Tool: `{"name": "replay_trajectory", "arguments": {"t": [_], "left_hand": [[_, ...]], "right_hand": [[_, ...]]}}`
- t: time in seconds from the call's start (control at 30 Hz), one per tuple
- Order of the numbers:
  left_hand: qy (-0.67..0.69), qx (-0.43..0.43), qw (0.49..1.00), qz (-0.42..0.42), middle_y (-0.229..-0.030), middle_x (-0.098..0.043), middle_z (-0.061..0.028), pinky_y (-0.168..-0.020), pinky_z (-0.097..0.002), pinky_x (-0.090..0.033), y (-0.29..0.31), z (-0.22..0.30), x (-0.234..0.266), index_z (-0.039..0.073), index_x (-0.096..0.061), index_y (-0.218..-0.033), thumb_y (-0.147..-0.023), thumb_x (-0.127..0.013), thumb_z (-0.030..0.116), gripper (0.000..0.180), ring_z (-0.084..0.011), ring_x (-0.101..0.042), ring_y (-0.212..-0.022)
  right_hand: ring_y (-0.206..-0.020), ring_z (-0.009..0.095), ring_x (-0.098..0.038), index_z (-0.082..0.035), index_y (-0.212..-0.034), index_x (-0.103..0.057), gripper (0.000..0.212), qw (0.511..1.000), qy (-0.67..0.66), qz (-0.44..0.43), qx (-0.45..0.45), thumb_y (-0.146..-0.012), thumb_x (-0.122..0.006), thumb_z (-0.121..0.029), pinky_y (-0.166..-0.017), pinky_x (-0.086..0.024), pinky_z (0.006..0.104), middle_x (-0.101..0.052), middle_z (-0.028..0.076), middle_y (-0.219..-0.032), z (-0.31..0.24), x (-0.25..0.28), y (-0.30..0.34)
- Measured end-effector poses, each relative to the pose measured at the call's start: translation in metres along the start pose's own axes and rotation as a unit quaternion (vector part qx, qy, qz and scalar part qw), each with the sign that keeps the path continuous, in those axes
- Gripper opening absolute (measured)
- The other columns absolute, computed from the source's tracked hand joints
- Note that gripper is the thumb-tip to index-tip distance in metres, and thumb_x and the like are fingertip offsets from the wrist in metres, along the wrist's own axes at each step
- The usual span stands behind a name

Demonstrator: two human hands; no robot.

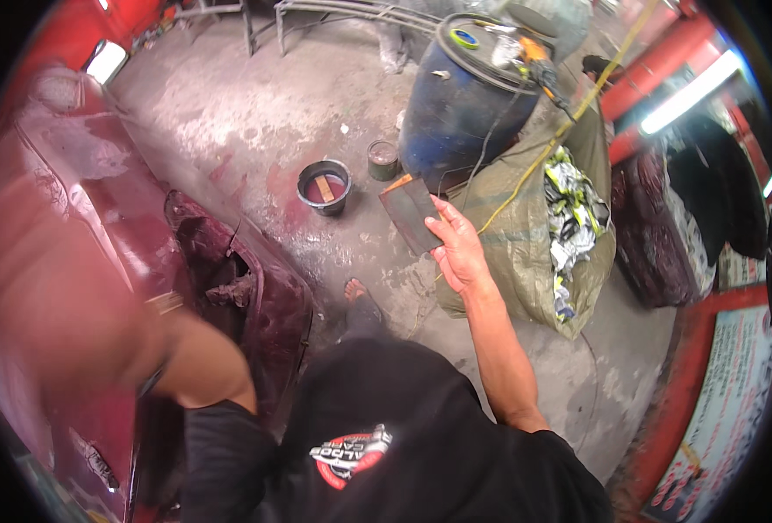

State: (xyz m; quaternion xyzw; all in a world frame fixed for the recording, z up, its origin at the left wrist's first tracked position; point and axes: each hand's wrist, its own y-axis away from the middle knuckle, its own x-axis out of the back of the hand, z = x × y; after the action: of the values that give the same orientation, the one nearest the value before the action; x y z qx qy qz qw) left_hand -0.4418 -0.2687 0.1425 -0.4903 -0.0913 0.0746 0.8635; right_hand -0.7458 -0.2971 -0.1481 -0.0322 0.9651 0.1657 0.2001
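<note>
In my right hand (457, 242) is a dark grey, flat rectangular plate (409, 216), gripped at its near right edge between thumb and fingers. An orange patch or strip shows at its far corner; I cannot tell what it is. My left hand (64, 288) is a smear of motion over the dark red car body (81, 187) on the left. Its fingers, and anything in them, cannot be made out. Below that arm, the car's lower corner (286, 301) has an open, dark cavity.
On the wet concrete stand a black bucket (314, 202) of reddish liquid and a small can (382, 159). Beyond is a blue drum (456, 109) bearing an orange power tool (538, 68). A yellow hose (532, 174) crosses a sack (525, 222) of rags on the right.
</note>
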Motion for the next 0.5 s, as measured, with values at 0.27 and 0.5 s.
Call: {"name": "replay_trajectory", "arguments": {"t": [0.27,0.5], "left_hand": [[0.119,0.542,0.823,-0.123,-0.100,-0.073,-0.0033,-0.082,-0.0304,-0.056,0.171,-0.235,-0.067,-0.003,-0.069,-0.131,-0.091,-0.089,0.033,0.057,-0.0112,-0.066,-0.090],[0.135,0.549,0.824,0.041,-0.091,-0.074,0.0001,-0.077,-0.0282,-0.054,0.186,-0.246,-0.031,-0.001,-0.078,-0.118,-0.103,-0.076,0.026,0.031,-0.0069,-0.065,-0.085]], "right_hand": [[-0.118,0.011,-0.062,-0.004,-0.154,-0.054,0.058,0.989,0.106,-0.089,-0.043,-0.100,-0.073,-0.013,-0.091,-0.054,0.0256,-0.060,0.005,-0.147,-0.041,-0.064,-0.093],[-0.109,0.012,-0.068,0.004,-0.135,-0.068,0.039,0.961,0.149,-0.213,-0.091,-0.099,-0.077,-0.008,-0.095,-0.057,0.0295,-0.072,0.007,-0.125,-0.031,-0.118,-0.187]]}}
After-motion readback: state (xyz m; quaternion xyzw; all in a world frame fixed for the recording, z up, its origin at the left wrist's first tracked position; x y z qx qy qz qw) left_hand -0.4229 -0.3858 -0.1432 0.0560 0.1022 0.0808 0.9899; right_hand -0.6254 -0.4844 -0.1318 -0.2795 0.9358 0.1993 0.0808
